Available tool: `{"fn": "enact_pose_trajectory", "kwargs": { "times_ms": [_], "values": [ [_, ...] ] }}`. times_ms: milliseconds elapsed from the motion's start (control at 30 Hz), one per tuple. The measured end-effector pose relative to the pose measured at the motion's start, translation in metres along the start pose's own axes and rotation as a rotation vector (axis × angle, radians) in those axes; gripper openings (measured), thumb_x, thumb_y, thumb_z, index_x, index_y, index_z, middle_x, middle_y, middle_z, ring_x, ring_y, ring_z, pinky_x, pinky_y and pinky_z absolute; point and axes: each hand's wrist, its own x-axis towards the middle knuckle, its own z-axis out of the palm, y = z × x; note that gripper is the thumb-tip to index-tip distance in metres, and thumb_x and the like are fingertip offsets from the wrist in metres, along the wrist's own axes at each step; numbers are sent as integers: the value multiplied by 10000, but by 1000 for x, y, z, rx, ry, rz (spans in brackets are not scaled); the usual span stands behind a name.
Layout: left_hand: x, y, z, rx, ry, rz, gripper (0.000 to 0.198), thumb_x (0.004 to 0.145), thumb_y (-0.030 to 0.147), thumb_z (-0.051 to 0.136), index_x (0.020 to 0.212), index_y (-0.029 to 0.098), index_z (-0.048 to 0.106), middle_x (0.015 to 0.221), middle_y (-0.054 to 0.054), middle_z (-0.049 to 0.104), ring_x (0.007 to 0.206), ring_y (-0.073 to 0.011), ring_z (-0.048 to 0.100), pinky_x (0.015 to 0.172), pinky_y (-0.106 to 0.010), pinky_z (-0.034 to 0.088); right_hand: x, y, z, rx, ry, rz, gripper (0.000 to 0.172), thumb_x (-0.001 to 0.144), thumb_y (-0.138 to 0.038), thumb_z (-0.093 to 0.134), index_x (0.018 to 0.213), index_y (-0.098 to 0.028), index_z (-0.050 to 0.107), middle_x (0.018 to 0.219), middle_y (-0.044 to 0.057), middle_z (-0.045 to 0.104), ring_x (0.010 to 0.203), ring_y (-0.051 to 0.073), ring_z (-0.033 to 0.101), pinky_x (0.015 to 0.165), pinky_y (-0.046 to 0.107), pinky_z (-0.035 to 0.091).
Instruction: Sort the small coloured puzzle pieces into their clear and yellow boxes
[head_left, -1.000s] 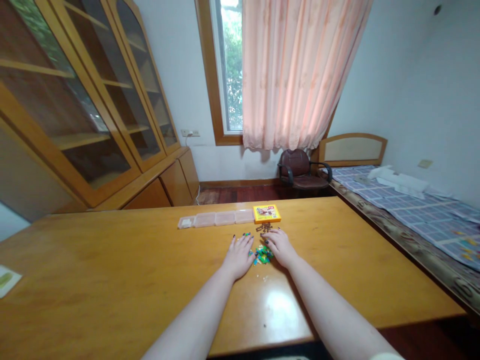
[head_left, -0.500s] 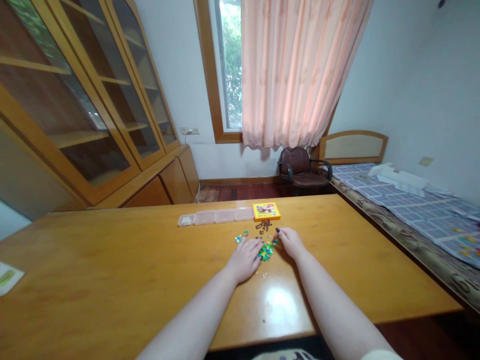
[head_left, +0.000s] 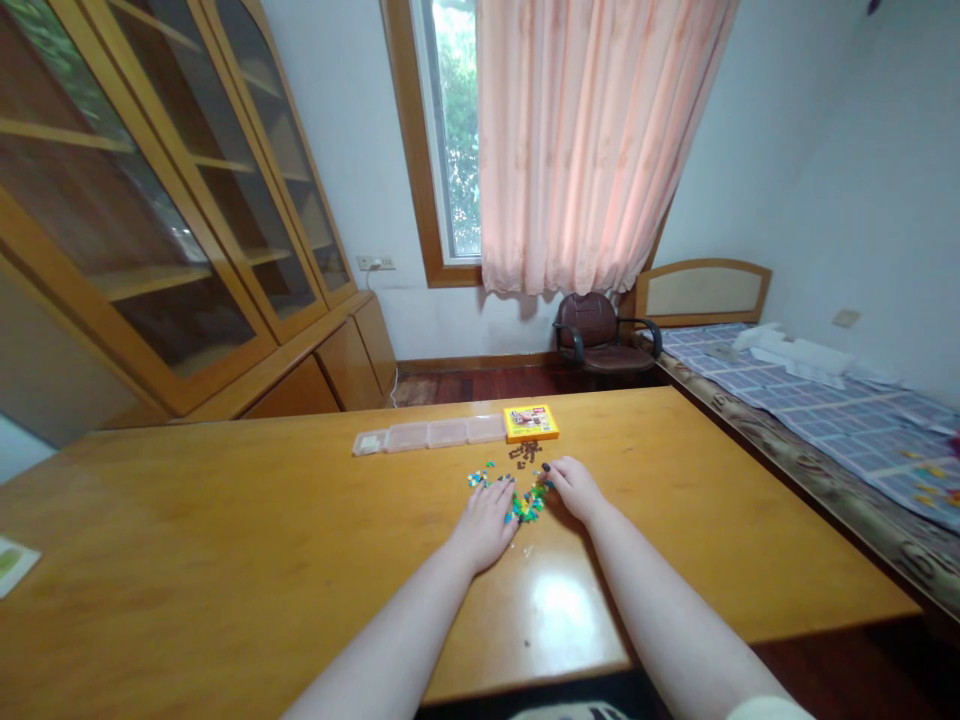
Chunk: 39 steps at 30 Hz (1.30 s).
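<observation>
A loose pile of tiny green, yellow and blue building bricks (head_left: 529, 507) lies on the table between my hands. My left hand (head_left: 487, 517) rests low at the pile's left edge, its fingers stretched out and touching bricks. At the upper right edge of the pile is my right hand (head_left: 575, 490), with its fingers curled and the fingertips close together; whatever they pinch is too small to make out. Brown bricks (head_left: 526, 453) form a separate heap just beyond. A smaller group of white and blue bricks (head_left: 477, 479) sits past my left fingertips.
A yellow box (head_left: 532, 424) stands behind the brown bricks. Joined to its left is a row of clear plastic trays (head_left: 409, 436). A few transparent bits (head_left: 526, 551) lie nearer to me. Beyond the wooden table (head_left: 225, 540) are a chair (head_left: 600, 335) and a bed (head_left: 810, 400).
The pile between my hands is more spread, with a bare gap at its upper middle. My right fingertips have moved slightly down and left. The view has shifted a little.
</observation>
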Motion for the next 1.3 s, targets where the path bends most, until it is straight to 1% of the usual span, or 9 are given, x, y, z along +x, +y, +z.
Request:
{"fn": "enact_pose_trajectory", "kwargs": {
  "times_ms": [200, 367, 500, 633, 733, 867, 1067, 1200, 1300],
  "values": [
    [2, -8, 7, -34, 36, -65, 585, 832, 336, 440, 1374, 158, 307, 1409, -109, 389, 1309, -234, 329, 1118, -464, 158, -1, -10, 5, 66, -111, -98, 406, 907, -358, 350, 764, -187, 689, 713, 40, 647, 719, 167, 533, 703, 269, 364],
    [3, -13, 6, -92, 70, -119, 585, 839, 331, 428, 1376, 138, 299, 1396, -131, 402, 1304, -235, 338, 1112, -472, 158, 0, -7, 4, -16, -40, -13, 430, 915, -346, 323, 771, -176, 690, 715, 51, 642, 719, 174, 534, 689, 275, 361],
    [1, -17, 2, -82, 126, -149, 515, 822, 269, 450, 1323, 168, 393, 1352, -108, 459, 1270, -232, 379, 1099, -482, 187, 0, -11, 1, -73, -34, -52, 423, 915, -360, 331, 761, -178, 681, 692, 52, 636, 712, 176, 520, 688, 288, 361],
    [-1, -19, -4, -19, 180, -149, 346, 823, 239, 460, 1153, 252, 564, 1297, -48, 515, 1241, -229, 400, 1093, -500, 182, -2, -24, 3, -94, -116, -218, 324, 899, -371, 400, 930, -227, 689, 935, 56, 675, 892, 192, 533, 845, 345, 348],
    [0, -20, -4, 6, 177, -171, 347, 826, 243, 463, 1156, 248, 568, 1309, -48, 504, 1246, -245, 388, 1089, -513, 181, -4, -29, 7, -135, -173, -275, 281, 877, -382, 446, 1022, -295, 671, 1162, 30, 610, 1080, 222, 467, 952, 399, 290],
    [1, -20, -1, 23, 172, -220, 428, 837, 277, 453, 1255, 198, 496, 1337, -90, 469, 1255, -258, 372, 1088, -503, 193, -4, -23, 13, -219, -152, -174, 303, 870, -393, 447, 1095, -315, 635, 1278, 17, 534, 1200, 257, 366, 1017, 463, 214],
    [-1, -18, 3, 57, 111, -116, 467, 833, 349, 477, 1291, 265, 452, 1402, -77, 391, 1303, -272, 297, 1086, -525, 158, -1, -14, 16, -251, -145, -86, 342, 871, -361, 432, 1165, -288, 591, 1304, 29, 512, 1220, 259, 344, 1035, 483, 193],
    [0, -17, 2, 47, 139, -113, 408, 839, 335, 464, 1233, 238, 505, 1347, -74, 460, 1278, -260, 333, 1087, -514, 170, -1, -16, 16, -269, -124, -53, 331, 866, -370, 441, 1137, -282, 609, 1306, 41, 504, 1224, 262, 338, 1043, 489, 177],
    [0, -17, -1, 6, 188, -96, 307, 836, 282, 460, 1117, 231, 573, 1254, -63, 536, 1236, -234, 383, 1085, -483, 204, -2, -17, 15, -261, -134, -64, 323, 863, -384, 451, 1129, -303, 613, 1311, 35, 494, 1230, 259, 331, 1043, 483, 181]
  ]
}}
